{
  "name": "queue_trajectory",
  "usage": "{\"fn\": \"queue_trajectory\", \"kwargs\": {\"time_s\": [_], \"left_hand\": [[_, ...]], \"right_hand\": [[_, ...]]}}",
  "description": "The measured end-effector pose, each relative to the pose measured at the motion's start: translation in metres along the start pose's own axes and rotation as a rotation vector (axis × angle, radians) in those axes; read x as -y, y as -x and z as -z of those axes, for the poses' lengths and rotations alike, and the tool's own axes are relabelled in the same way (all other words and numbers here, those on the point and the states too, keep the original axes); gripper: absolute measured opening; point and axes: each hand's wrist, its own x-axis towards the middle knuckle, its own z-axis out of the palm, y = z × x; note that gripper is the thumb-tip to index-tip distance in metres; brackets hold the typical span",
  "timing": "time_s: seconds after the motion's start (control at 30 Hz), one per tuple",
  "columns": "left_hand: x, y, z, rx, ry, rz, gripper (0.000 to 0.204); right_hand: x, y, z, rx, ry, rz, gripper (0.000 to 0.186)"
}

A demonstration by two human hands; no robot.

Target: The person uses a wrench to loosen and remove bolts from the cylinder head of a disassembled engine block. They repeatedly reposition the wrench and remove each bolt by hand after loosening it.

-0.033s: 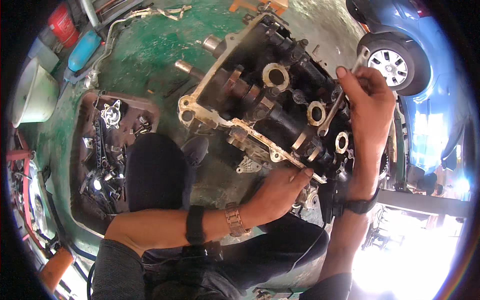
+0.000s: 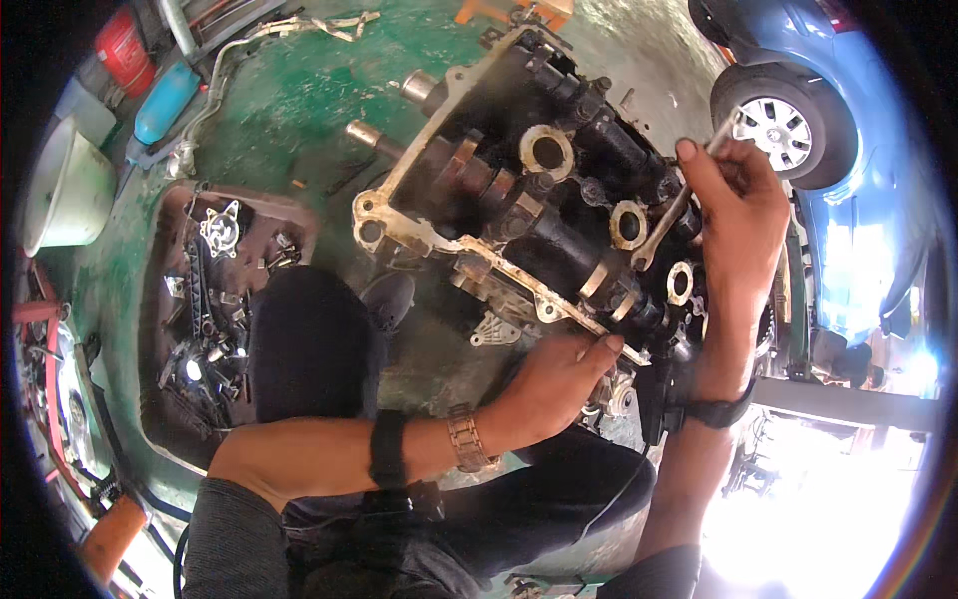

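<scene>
A greasy black engine part [image 2: 539,200] with a pale metal rim and round openings lies on the green floor in front of me. My right hand [image 2: 738,215] grips a slim metal wrench [image 2: 667,222] whose lower end rests at one of the round openings on the part's right side. My left hand [image 2: 559,374], with a watch and a dark band on the wrist, presses on the part's near edge and holds nothing loose. My knee [image 2: 309,339] in dark trousers is just left of the part.
A brown tray [image 2: 170,299] of small metal parts sits at my left. A blue car [image 2: 858,150] with its wheel [image 2: 783,125] stands close on the right. A white basin [image 2: 65,190], a red canister [image 2: 125,50] and a blue container [image 2: 165,100] are at far left.
</scene>
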Motion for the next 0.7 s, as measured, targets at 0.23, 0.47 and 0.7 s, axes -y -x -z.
{"fn": "queue_trajectory", "kwargs": {"time_s": [0.23,0.47,0.7], "left_hand": [[0.007,0.000,-0.002,0.003,0.071,-0.005,0.045],[0.004,0.001,0.000,0.014,0.066,0.036,0.044],[0.007,0.000,-0.003,-0.021,-0.026,0.025,0.049]], "right_hand": [[-0.027,0.025,0.018,-0.241,-0.254,-0.096,0.058],[-0.053,0.075,0.049,-0.292,-0.270,-0.191,0.043],[-0.050,0.157,0.066,-0.234,0.119,0.162,0.029]]}}
